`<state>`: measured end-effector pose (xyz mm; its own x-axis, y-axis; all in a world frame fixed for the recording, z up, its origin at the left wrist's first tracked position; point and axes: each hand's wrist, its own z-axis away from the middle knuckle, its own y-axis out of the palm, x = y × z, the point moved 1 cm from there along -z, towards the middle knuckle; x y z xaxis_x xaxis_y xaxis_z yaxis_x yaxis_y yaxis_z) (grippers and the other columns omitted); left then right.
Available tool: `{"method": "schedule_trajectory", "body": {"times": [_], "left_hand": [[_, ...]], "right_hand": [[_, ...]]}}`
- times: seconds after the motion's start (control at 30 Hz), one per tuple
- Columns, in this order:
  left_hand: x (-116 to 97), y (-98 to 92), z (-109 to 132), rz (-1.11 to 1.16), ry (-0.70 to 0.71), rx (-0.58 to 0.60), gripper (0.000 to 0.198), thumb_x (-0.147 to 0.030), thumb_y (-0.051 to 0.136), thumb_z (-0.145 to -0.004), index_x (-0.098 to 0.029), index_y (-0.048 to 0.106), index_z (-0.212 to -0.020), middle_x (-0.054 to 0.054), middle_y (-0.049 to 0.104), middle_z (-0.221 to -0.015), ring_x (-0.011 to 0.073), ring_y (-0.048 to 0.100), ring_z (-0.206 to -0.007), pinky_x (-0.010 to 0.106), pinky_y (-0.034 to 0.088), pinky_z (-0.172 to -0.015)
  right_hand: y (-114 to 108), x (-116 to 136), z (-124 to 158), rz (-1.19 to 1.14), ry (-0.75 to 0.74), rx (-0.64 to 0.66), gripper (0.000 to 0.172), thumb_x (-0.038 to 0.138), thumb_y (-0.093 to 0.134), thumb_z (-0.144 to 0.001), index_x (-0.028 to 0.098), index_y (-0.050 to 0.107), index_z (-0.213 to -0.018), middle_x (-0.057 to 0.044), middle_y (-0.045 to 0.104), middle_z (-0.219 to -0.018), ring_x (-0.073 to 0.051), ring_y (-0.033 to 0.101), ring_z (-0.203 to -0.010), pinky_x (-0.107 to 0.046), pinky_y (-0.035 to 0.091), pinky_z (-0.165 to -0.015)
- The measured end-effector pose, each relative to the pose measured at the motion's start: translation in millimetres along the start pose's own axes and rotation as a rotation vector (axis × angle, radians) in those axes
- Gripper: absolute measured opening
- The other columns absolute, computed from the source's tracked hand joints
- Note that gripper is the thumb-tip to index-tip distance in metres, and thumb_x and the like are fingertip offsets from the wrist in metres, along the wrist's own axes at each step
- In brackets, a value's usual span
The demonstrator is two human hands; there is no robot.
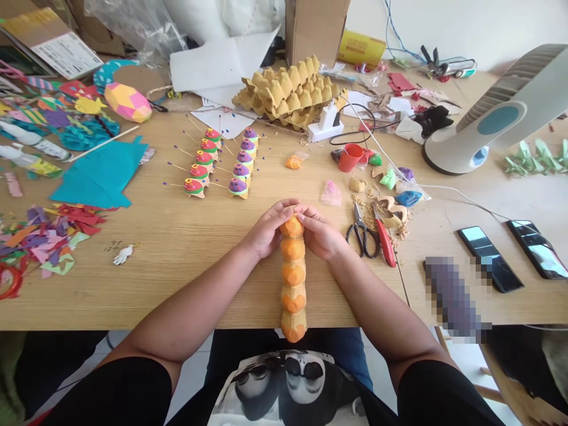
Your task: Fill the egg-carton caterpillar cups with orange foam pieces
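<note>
A strip of egg-carton cups [293, 275] with orange clay on its domes lies lengthwise in front of me, its near end at the table's edge. My left hand [271, 228] is closed on the left side of its far end. On the right side of that same end, my right hand [320, 232] has its thumb and fingers pressed against the top cup. Beyond my hands stand a red and green decorated strip [204, 158] and a purple one [244, 164], both with thin pins sticking out.
Scissors [362, 234] and a red cutter [385, 236] lie right of my hands. Behind them are a red cup [350, 157] and clay bags. Egg trays [288, 92] are stacked at the back, a white fan [483, 130] stands right, paper scraps [48, 236] lie left.
</note>
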<state>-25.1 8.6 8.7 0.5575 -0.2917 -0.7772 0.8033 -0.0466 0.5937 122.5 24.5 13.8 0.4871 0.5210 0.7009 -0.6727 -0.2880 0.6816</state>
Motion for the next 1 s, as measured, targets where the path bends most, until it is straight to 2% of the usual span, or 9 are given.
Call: {"method": "schedule_trajectory", "body": {"times": [0.17, 0.3, 0.47, 0.6, 0.7, 0.83, 0.93, 1.0], "left_hand": [[-0.2, 1.4, -0.8, -0.028, -0.043, -0.012, 0.061, -0.032, 0.085, -0.071, -0.024, 0.061, -0.127, -0.001, 0.071, -0.089, 0.0131, 0.063, -0.072, 0.026, 0.045, -0.069], [-1.4, 0.6, -3.4, 0.001, -0.065, -0.034, 0.063, -0.029, 0.085, -0.071, -0.023, 0.058, -0.128, 0.0, 0.072, -0.092, 0.0133, 0.066, -0.076, 0.025, 0.047, -0.072], [-0.9, -1.7, -6.6, -0.012, -0.052, -0.053, 0.062, -0.029, 0.083, -0.073, -0.023, 0.056, -0.128, -0.001, 0.072, -0.091, 0.0121, 0.065, -0.076, 0.024, 0.047, -0.073], [1.0, -1.1, -7.4, -0.014, -0.032, -0.063, 0.058, -0.03, 0.084, -0.073, -0.022, 0.056, -0.124, -0.002, 0.072, -0.089, 0.0112, 0.065, -0.074, 0.024, 0.047, -0.072], [1.2, 0.1, -6.8, 0.012, -0.026, -0.05, 0.056, -0.038, 0.084, -0.076, -0.022, 0.057, -0.123, -0.001, 0.071, -0.09, 0.0126, 0.066, -0.077, 0.025, 0.048, -0.072], [0.5, -1.2, -6.7, 0.074, -0.066, -0.035, 0.05, -0.048, 0.08, -0.082, -0.023, 0.061, -0.121, -0.002, 0.067, -0.081, 0.0147, 0.064, -0.072, 0.027, 0.048, -0.067], [1.0, -3.0, -7.4, 0.066, -0.053, -0.042, 0.043, -0.044, 0.084, -0.079, -0.022, 0.064, -0.111, -0.001, 0.068, -0.083, 0.014, 0.064, -0.074, 0.026, 0.047, -0.068], [2.6, -3.5, -7.9, 0.033, -0.052, -0.004, 0.039, -0.046, 0.084, -0.079, -0.02, 0.067, -0.102, 0.001, 0.07, -0.087, 0.0144, 0.064, -0.076, 0.027, 0.048, -0.069]], "right_hand": [[0.0, -3.6, -1.7, -0.028, -0.002, -0.013, 0.03, 0.028, 0.086, -0.075, 0.023, 0.064, -0.096, 0.004, 0.071, -0.08, -0.013, 0.066, -0.074, -0.024, 0.053, -0.067], [-0.8, -6.8, -3.2, -0.016, -0.004, -0.076, 0.03, 0.03, 0.085, -0.077, 0.023, 0.062, -0.095, 0.004, 0.07, -0.078, -0.013, 0.065, -0.071, -0.024, 0.052, -0.065], [2.0, -8.4, -3.3, -0.045, -0.019, -0.08, 0.027, 0.033, 0.082, -0.08, 0.023, 0.062, -0.095, 0.003, 0.07, -0.082, -0.013, 0.065, -0.073, -0.025, 0.055, -0.068], [-0.3, -7.8, -4.8, -0.053, -0.006, -0.068, 0.026, 0.029, 0.08, -0.081, 0.024, 0.061, -0.098, 0.003, 0.072, -0.084, -0.014, 0.067, -0.076, -0.027, 0.057, -0.072], [-5.6, -6.0, -5.9, -0.059, 0.004, -0.083, 0.028, 0.025, 0.08, -0.08, 0.025, 0.059, -0.098, 0.004, 0.072, -0.081, -0.014, 0.068, -0.073, -0.025, 0.056, -0.069], [-11.8, -1.4, -6.0, -0.087, -0.027, -0.093, 0.033, 0.026, 0.082, -0.078, 0.027, 0.055, -0.098, 0.006, 0.071, -0.078, -0.014, 0.068, -0.071, -0.025, 0.056, -0.065], [-13.6, 2.2, -6.0, -0.121, -0.074, -0.132, 0.032, 0.028, 0.082, -0.079, 0.027, 0.054, -0.094, 0.008, 0.069, -0.077, -0.013, 0.067, -0.07, -0.025, 0.056, -0.065], [-13.6, 3.5, -6.4, -0.157, -0.092, -0.171, 0.03, 0.027, 0.082, -0.079, 0.026, 0.055, -0.093, 0.008, 0.068, -0.077, -0.012, 0.066, -0.07, -0.024, 0.055, -0.067]]}}
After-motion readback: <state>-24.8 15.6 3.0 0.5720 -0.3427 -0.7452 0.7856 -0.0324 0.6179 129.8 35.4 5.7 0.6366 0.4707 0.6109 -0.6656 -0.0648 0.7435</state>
